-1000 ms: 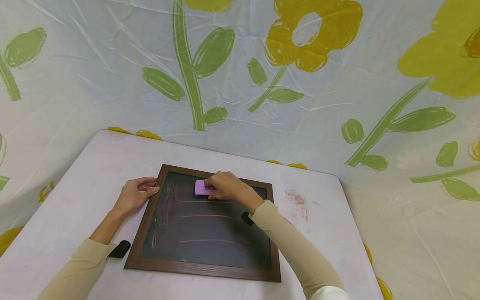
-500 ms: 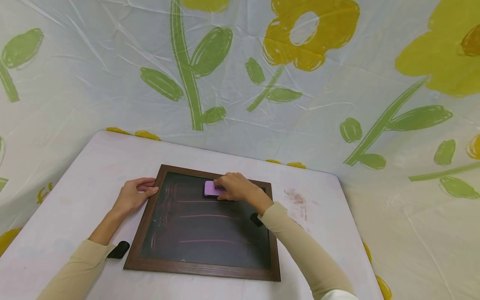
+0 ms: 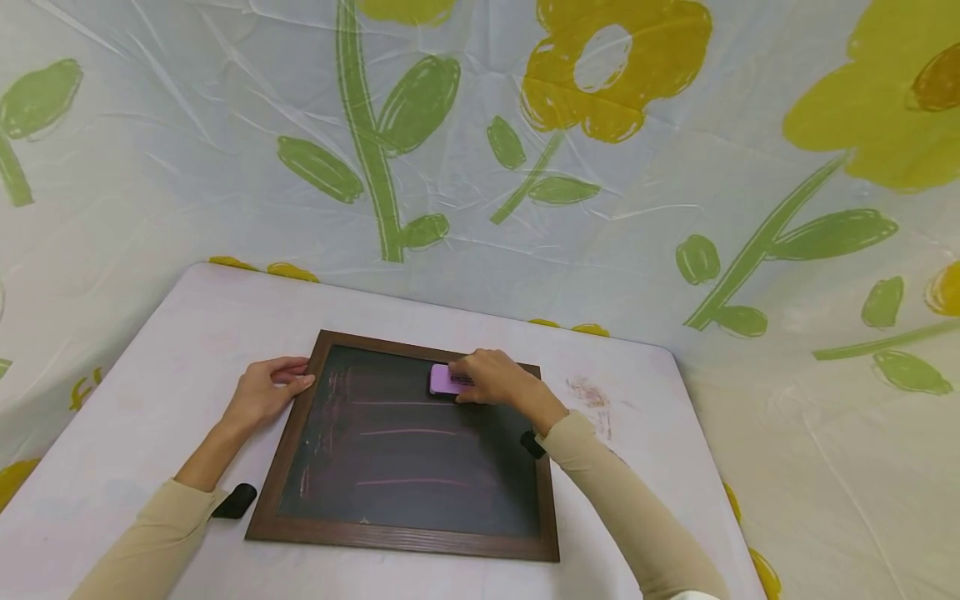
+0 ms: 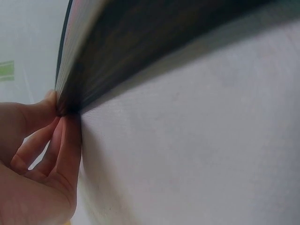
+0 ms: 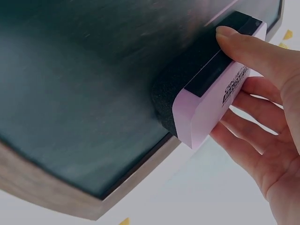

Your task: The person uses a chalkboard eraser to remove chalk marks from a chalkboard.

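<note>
Left hand [image 3: 262, 393]: rests on the table [image 3: 135, 400] at the left edge of the chalkboard [image 3: 412, 467], upper left corner. Thumb and fingers pressed against the wooden frame [image 3: 288, 454]; in the left wrist view, fingertips [image 4: 65, 126] loosely curled and touching the frame edge [image 4: 93, 70], not wrapped round it. Beige sleeve [image 3: 142, 542] along the left forearm, black wrist strap [image 3: 234, 502] lying on the table beside the lower left corner of the frame.

Chalkboard: flat on the white table, dark surface with faint pink horizontal chalk lines [image 3: 408, 432] and a smeared vertical patch near the left side.

Eraser [image 3: 448, 380]: pink body, black felt pad facing down, flat on the board near the top edge, right of centre. In the right wrist view, felt [image 5: 187, 84] in contact with the board surface [image 5: 84, 93], close to the frame.

Right hand [image 3: 498, 379]: grips the eraser, thumb [image 5: 253, 47] on one long side, fingers [image 5: 248, 126] curled round the opposite side. Printed lettering on the pink side, too blurred to read.

Right of the board: reddish smudge [image 3: 592, 396] on the table. Behind: flowered sheet [image 3: 600, 167] with yellow blooms and green leaves.
</note>
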`<state>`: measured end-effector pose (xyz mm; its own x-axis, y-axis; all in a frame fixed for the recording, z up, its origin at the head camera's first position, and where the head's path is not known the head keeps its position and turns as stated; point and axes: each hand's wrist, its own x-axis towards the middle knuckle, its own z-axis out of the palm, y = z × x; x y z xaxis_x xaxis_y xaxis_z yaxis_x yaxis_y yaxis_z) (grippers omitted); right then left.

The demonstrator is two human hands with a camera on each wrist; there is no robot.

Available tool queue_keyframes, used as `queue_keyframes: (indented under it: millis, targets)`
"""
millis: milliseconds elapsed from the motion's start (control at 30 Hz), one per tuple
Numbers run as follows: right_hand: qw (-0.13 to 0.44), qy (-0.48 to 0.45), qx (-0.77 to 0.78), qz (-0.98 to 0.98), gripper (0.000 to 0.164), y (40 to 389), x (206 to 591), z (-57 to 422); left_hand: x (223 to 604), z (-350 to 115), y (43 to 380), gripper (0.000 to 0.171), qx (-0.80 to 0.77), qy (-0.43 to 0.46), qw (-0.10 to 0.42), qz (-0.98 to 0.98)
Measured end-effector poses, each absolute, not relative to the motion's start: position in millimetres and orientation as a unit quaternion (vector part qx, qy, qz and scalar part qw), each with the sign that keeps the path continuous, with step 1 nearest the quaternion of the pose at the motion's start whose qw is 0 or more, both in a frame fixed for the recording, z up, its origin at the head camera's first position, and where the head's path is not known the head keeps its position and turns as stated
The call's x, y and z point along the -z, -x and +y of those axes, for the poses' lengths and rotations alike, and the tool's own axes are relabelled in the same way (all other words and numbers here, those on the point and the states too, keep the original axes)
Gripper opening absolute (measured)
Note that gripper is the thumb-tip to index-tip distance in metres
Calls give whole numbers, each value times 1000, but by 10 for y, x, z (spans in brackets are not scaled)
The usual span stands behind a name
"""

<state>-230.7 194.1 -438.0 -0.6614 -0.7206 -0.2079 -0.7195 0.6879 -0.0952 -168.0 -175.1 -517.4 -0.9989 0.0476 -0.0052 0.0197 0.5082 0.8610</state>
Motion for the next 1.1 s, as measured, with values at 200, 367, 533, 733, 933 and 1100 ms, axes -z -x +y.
queue_keyframes:
  millis: [200, 367, 533, 733, 933, 1100]
  targets:
    - [121, 383, -3, 916, 30, 2268, 4338, 2090, 5174, -1741, 1671, 47, -495, -21, 16, 868]
    - [117, 374, 3, 920, 33, 2240, 4333, 2216, 5170, -1727, 1666, 47, -495, -21, 14, 868]
    - [108, 364, 22, 925, 43, 2206, 4337, 2335, 5168, -1718, 1666, 47, -495, -19, 15, 868]
    - [78, 354, 38, 931, 57, 2139, 4341, 2482, 5157, -1725, 1666, 47, -494, -18, 15, 869]
    - [72, 346, 44, 934, 54, 2042, 4349, 2561, 5150, -1735, 1662, 46, -493, -18, 13, 870]
    - [73, 338, 50, 937, 55, 1974, 4346, 2564, 5158, -1726, 1662, 47, -493, -15, 15, 870]
